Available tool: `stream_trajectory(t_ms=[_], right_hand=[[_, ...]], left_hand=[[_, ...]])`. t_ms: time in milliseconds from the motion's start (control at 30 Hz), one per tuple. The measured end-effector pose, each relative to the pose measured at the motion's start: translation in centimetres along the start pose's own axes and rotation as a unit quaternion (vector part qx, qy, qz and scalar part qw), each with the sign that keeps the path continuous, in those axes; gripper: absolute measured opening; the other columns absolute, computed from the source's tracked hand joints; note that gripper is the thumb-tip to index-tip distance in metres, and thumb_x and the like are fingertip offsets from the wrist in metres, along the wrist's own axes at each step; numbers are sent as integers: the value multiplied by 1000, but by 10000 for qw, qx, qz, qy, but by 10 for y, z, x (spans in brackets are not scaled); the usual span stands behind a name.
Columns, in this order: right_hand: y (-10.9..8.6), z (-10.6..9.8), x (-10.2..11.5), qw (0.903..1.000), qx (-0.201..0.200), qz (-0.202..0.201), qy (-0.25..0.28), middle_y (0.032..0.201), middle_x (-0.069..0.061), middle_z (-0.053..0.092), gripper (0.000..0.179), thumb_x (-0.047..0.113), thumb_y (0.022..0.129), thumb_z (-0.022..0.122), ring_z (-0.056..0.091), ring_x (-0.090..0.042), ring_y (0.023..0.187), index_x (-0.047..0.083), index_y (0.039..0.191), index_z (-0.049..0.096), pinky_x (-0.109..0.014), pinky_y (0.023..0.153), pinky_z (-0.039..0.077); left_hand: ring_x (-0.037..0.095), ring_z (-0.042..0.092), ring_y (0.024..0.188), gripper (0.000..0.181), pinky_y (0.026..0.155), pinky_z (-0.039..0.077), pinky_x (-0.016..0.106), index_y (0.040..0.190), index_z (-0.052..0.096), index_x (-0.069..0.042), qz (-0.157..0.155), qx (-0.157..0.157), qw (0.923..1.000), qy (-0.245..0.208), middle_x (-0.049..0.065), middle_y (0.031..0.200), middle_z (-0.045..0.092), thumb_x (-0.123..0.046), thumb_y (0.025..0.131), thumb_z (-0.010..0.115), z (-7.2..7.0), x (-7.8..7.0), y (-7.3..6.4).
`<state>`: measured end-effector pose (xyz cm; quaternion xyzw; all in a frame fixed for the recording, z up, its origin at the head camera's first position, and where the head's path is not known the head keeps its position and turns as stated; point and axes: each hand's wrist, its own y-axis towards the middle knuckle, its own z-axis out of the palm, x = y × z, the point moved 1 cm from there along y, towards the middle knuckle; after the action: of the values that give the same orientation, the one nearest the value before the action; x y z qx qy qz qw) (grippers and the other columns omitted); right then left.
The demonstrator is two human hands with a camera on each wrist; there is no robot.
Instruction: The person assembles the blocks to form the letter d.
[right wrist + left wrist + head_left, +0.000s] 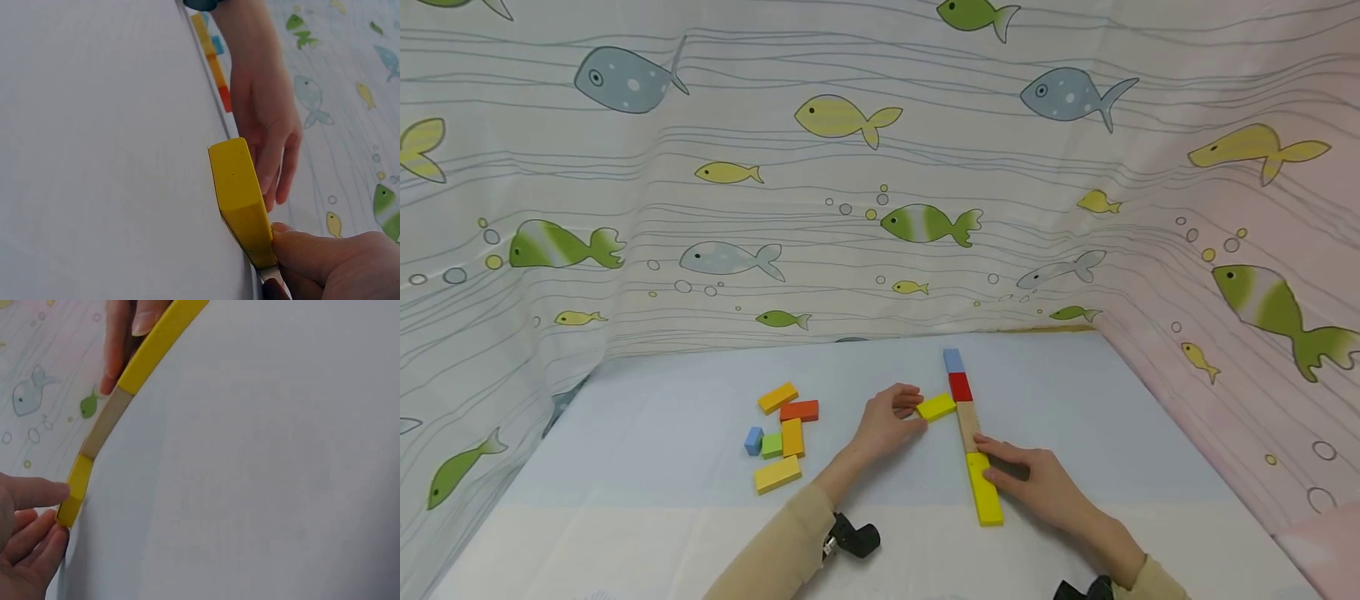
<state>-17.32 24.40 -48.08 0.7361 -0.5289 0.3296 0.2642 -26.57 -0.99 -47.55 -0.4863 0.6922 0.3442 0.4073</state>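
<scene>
Over left, loose blocks [792, 437] are lying together; the left hand [883, 423] is pinching a short block [937, 407] beside the pale block [967, 427]. Apart from it, the right hand [1041, 483] is resting extended fingers against the long block [984, 493].

The right hand's grip [340, 265] touches the right side of a yellow block [237, 181] on the surface [112, 156]; farther left is the left hand's grip [267, 122], fish-patterned cloth [347, 134] beyond.

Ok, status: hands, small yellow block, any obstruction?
Left hand holds small yellow block at an angle to the block row. Right hand touches the row's right edge. No obstruction seen; loose blocks lie off left.
</scene>
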Motion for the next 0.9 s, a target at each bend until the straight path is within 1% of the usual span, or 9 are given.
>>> stream_trajectory(t_ms=[233,367,533,633,800,900], right_hand=[[1,0,-1,10000,-16,6,-40,143,11,57,46,37,93,69,48,-26,139,31,138,61,-53,110,42],[0,0,-1,10000,-15,-5,-71,143,11,57,46,38,93,69,47,-26,139,30,138,61,-53,110,42],[0,0,-1,9999,-48,-53,-112,143,11,57,46,39,93,69,48,-26,139,30,138,61,-53,110,42],[0,-1,-1,9998,-65,-109,-142,142,12,57,47,40,93,68,49,-26,138,30,138,61,-53,109,43],[-1,-1,-2,9997,-61,-164,-162,142,12,58,47,41,93,68,49,-25,138,30,138,60,-53,109,43],[-1,-1,-2,9997,-50,-166,-149,143,12,57,47,41,93,68,49,-25,138,30,138,60,-53,109,43]], left_hand=[[23,65,113,44,101,54,35,130,59,-2,-40,36,9998,-188,9,123,68,-11,89,74,-9,3,-5],[24,65,113,45,101,53,36,130,59,-2,-43,37,9994,-327,9,123,68,-12,89,75,-15,5,-10],[26,64,116,44,104,51,41,130,59,-4,-83,59,9989,-452,10,125,68,-13,90,74,-26,7,-21],[28,63,118,44,106,49,43,130,58,-3,-47,80,9987,-507,13,127,67,-13,90,74,-31,9,-28],[28,62,120,45,106,49,40,131,58,-3,-4,144,9986,-504,13,128,66,-13,90,74,-39,10,-41],[27,62,121,45,105,50,38,132,58,-4,-33,149,9989,-453,12,128,66,-14,91,73,-45,9,-49]])
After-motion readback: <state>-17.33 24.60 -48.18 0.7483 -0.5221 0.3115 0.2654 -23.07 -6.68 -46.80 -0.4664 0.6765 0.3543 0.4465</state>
